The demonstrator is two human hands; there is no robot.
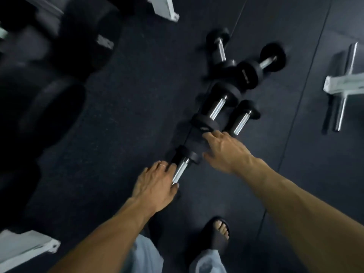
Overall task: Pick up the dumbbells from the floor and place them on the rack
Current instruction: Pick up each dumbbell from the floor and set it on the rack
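Note:
Several black dumbbells with chrome handles lie in a row on the dark rubber floor. My left hand [155,186] reaches the nearest dumbbell [180,170], its fingertips touching the handle's left side and its thumb at the near end; the fingers are not wrapped round the handle. The hand hides that dumbbell's near head. With fingers spread, my right hand [226,150] hovers over the black heads between this dumbbell and the second dumbbell [217,108], its index fingertip on a head. A third dumbbell [241,124] lies just right of that. The rack [78,46], blurred at upper left, holds large black dumbbells.
Two more dumbbells [266,63] [221,49] lie farther back. White frame feet stand at the top [163,6], lower left [25,245] and right, the right one [342,83] crossed by a chrome bar. My sandalled foot [216,233] is below the hands.

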